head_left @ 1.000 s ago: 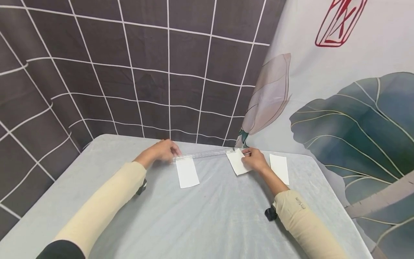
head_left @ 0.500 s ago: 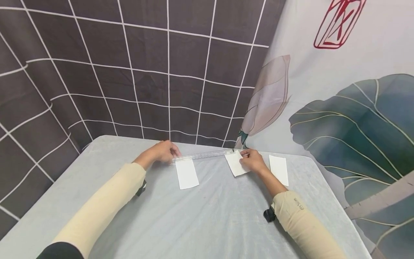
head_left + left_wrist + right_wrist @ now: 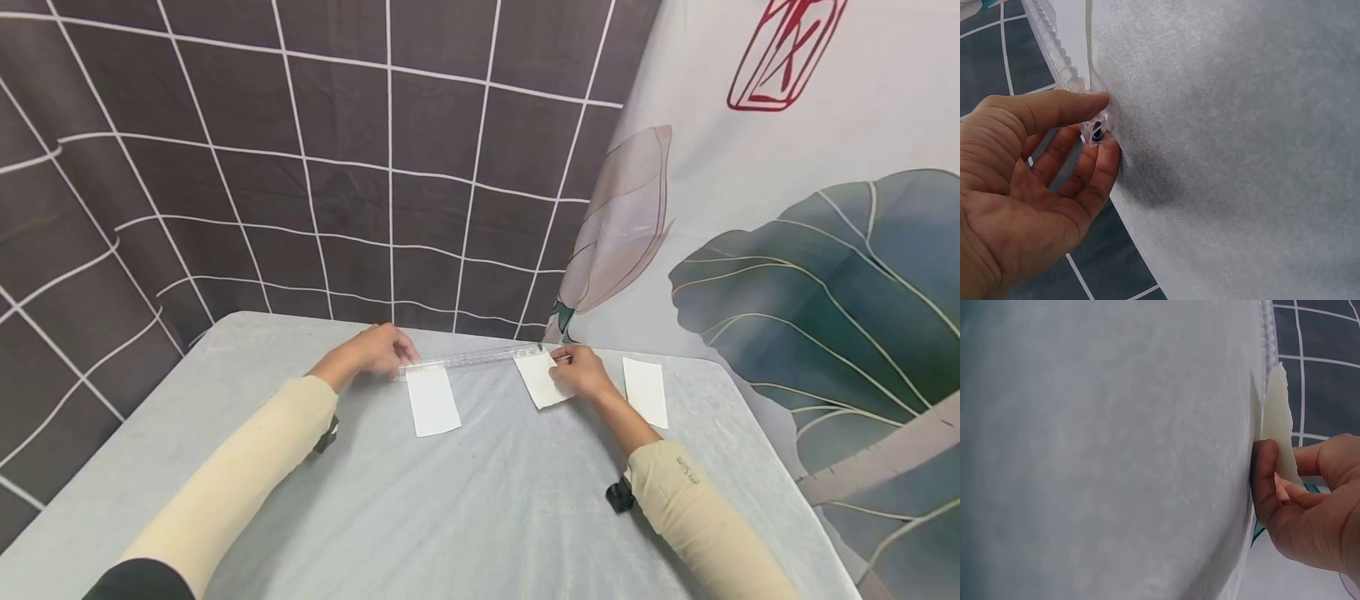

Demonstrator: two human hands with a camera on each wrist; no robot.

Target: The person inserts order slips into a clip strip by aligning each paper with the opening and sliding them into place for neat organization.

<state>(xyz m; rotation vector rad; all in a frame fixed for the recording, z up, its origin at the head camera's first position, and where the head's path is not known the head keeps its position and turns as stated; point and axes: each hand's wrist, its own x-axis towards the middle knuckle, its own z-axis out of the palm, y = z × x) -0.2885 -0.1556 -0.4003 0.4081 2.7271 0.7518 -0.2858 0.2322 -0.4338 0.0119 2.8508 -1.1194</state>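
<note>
In the head view a clear plastic strip (image 3: 476,358), ruler-like, lies along the back of the table. My left hand (image 3: 381,350) pinches its left end; the left wrist view shows a bumpy edge and a black mark on the strip (image 3: 1099,128) between thumb and fingers. A white paper rectangle (image 3: 433,404) lies beside the strip near that end. At the strip's other end my right hand (image 3: 581,371) pinches a second paper rectangle (image 3: 538,383), tilted, its upper edge at the strip. The right wrist view shows this paper (image 3: 1277,419) standing up off the table.
A third paper rectangle (image 3: 646,392) lies right of my right hand. The table (image 3: 465,517) has a pale grey cloth. A dark gridded curtain (image 3: 337,200) hangs behind it, and a white curtain with leaf print (image 3: 847,283) hangs at the right.
My right hand has slid the paper slightly left along the strip. The left hand, the strip and the other two papers stay in place.
</note>
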